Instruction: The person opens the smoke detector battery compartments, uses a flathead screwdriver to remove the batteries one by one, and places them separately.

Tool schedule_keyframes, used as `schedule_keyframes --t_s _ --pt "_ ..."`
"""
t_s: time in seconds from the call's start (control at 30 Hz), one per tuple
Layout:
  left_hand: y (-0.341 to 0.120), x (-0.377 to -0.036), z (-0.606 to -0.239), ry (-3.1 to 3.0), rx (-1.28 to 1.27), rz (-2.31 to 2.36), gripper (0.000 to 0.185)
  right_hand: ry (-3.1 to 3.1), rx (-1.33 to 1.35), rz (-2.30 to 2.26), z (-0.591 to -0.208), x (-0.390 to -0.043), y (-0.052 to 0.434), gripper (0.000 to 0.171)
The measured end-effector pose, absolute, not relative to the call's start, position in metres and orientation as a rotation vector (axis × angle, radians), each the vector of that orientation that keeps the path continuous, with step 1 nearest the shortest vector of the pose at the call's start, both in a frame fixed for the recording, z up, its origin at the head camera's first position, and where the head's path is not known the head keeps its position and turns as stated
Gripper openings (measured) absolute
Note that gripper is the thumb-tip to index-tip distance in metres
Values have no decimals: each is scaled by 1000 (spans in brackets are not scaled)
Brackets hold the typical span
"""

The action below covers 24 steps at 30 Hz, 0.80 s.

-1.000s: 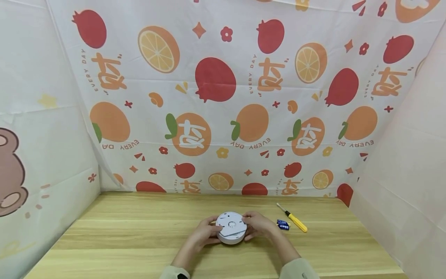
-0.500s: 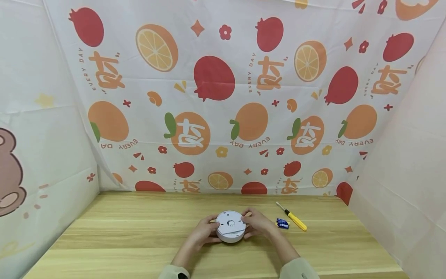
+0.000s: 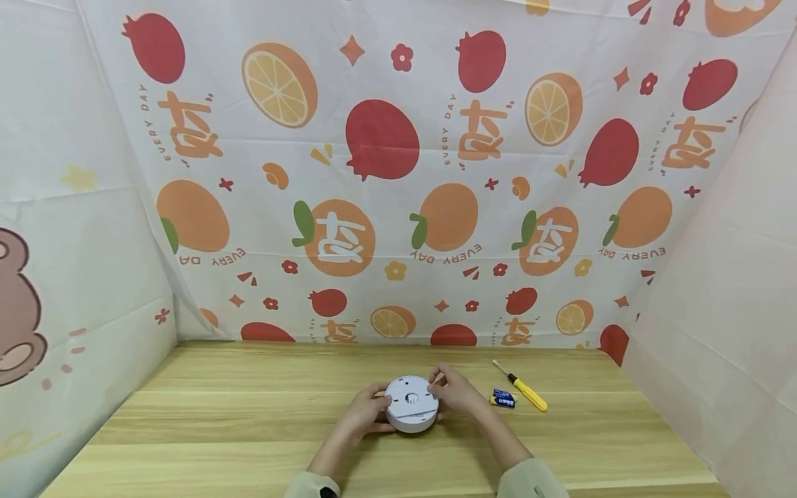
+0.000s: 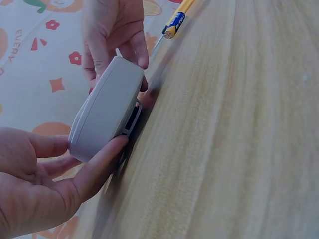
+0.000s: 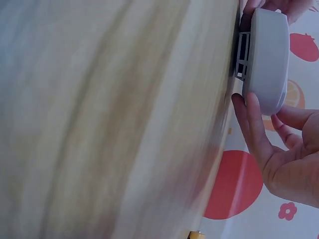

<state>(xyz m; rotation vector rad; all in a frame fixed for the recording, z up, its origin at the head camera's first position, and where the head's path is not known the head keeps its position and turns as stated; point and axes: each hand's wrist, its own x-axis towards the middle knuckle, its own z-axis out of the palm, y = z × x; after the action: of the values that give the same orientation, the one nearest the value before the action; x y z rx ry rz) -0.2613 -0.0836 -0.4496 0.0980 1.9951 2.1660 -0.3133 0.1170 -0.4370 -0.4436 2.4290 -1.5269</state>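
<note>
A round white smoke detector [image 3: 412, 423], its flat backplate [image 3: 405, 407] facing up, is held just above the table between both hands. At its left edge, the left hand [image 3: 366, 409] grips with the thumb on top and fingers beneath. The right hand [image 3: 457, 391] pinches the far right edge. In the left wrist view, the detector's smooth side [image 4: 102, 109] and a slotted vent [image 4: 132, 119] on its underside show. From the right wrist, the right fingers [image 5: 256, 119] are seen touching the lower face, beside the vent. The backplate is mostly hidden in both wrist views.
Blue-and-yellow batteries [image 3: 503, 401] lie right of the right hand. Beside them is a screwdriver [image 3: 529, 393] with a yellow handle, its tip pointing away. The wooden table [image 3: 249, 415] ends at a fruit-print cloth [image 3: 398, 290] behind.
The right hand's fingers have shifted a little up along the detector's far right edge, while the left hand keeps its grip. The front battery has moved slightly left.
</note>
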Motion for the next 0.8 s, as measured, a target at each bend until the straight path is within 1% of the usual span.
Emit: schedule_keyframes --t_s 0.27,0.5,0.57,0.63,0.8 --pt "-83 -261 -449 2034 86 2158 38 2435 -500 -1494 -441 -317 119 14" --pt "-83 -262 -449 2040 108 2136 39 2455 -521 -1459 -437 -318 120 9" --pt "-83 -262 -450 2034 118 2136 40 2471 -534 -1425 -435 -318 120 10" --pt "-84 -262 -451 2022 134 2140 40 2481 -576 -1351 -433 -317 121 18" --pt "-85 -262 -451 2008 159 2147 41 2508 -766 -1105 -428 -318 125 47"
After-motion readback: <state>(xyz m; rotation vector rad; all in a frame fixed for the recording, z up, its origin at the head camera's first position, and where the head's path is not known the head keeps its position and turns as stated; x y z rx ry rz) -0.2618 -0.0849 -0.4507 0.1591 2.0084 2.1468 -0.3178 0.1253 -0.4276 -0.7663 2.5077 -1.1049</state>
